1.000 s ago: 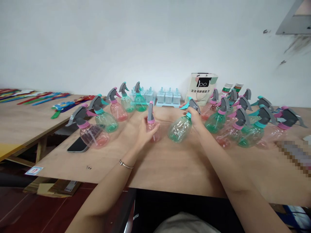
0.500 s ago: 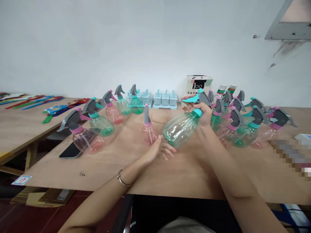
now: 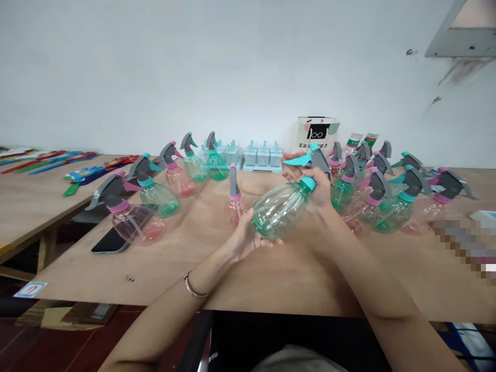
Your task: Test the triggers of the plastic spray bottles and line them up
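In the head view, both hands are on one green spray bottle (image 3: 278,209), which is held tilted above the middle of the surface (image 3: 279,289), its turquoise collar up toward the right and its base down toward the left. The left hand (image 3: 246,238) cups the base, thumb against the side and fingers spread beneath; the right hand (image 3: 320,188) is curled round the collar and grey spray head, with some fingers reaching out behind the turquoise trigger. Just beyond the left hand, a pink spray bottle (image 3: 235,206) stands upright. Along the left edge stand five more bottles (image 3: 178,181), pink and green, with a phone (image 3: 110,242) beside the nearest one. A sticker (image 3: 31,290) marks the near left corner. Pale blue moulds (image 3: 263,157) and a paper bag (image 3: 318,133) stand by the far edge, while a crowded bottle group (image 3: 397,214) fills the right side.
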Available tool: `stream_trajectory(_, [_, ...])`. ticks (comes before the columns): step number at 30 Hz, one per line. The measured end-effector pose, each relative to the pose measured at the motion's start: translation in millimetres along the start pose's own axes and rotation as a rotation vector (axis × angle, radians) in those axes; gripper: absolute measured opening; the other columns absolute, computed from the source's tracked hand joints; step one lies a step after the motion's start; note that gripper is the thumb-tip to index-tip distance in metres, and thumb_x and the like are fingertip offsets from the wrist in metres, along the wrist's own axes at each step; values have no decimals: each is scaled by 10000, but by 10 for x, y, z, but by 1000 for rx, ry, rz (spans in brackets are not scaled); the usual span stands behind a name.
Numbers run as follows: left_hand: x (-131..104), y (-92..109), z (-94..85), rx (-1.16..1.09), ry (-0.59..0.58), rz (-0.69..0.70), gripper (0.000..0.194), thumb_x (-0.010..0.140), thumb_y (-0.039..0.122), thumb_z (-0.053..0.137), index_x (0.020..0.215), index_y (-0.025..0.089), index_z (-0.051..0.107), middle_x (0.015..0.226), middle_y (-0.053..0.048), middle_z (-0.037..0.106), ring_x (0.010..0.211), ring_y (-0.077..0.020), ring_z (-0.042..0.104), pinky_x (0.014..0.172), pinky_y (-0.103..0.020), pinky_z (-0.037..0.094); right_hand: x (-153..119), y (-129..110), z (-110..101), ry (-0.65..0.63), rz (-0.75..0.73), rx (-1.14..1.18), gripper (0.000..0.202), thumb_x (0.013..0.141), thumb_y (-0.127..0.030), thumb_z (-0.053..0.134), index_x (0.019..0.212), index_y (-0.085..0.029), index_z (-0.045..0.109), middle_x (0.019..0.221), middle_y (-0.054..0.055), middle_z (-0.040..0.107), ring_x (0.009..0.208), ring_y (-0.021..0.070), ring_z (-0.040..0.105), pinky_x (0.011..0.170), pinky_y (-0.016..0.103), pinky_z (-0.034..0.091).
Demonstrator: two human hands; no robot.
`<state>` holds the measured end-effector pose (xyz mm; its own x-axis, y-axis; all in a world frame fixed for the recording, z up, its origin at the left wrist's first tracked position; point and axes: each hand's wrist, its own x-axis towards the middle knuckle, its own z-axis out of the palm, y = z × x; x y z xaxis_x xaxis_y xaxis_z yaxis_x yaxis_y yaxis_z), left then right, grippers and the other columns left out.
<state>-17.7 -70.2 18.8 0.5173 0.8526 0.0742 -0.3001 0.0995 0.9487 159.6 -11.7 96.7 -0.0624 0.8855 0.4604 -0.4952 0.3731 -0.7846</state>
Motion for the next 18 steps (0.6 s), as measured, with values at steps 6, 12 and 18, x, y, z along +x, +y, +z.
stream_trajectory(6, [17, -25, -52, 62, 126, 92, 749, 819, 780, 379, 1307, 227, 513, 1033, -126, 707, 689, -229, 698, 564, -345, 552, -157, 15, -96, 55, 165, -218, 380, 641, -558, 762, 803, -232, 653, 922, 41, 726, 988, 228, 678, 770, 323, 547])
stream_trajectory(12, [23, -166, -95, 357, 251, 393, 736, 722, 708, 662, 1276, 263, 471, 1231, -118, 622, 1113, -299, 640, 878, -426, 568, -347, 46, -170, 83, 67, -190, 423, 615, -618, 804, 699, -238, 639, 843, 42, 724, 1007, 249, 680, 822, 370, 553])
stream_trajectory(18, [4, -325, -47, 638, 329, 640, 801, 734, 571, 748, 1341, 261, 328, 1349, -140, 489, 1267, -298, 537, 1076, -476, 468, -403, 98, -121, 110, 58, -155, 436, 606, -636, 810, 685, -235, 657, 872, 49, 738, 1013, 258, 682, 815, 379, 565])
